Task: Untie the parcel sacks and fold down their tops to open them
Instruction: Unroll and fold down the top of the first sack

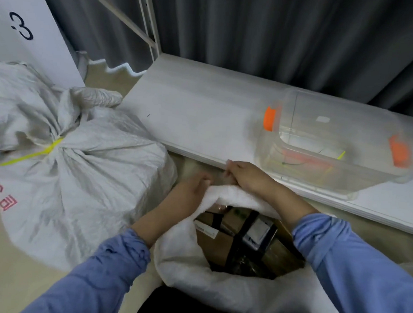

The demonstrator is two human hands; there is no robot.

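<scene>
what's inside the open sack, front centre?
Brown cardboard boxes, one with a white label, and black straps crossing a darker parcel. Lower layers are covered by these parcels and by the folded rim of the open sack.

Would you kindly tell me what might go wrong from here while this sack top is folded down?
The left hand and right hand are both at the far rim of the open sack; the near side looks bunched, so the fold may slump back over the parcels. The clear bin sits near the shelf board edge, where the right arm might knock it.
</scene>
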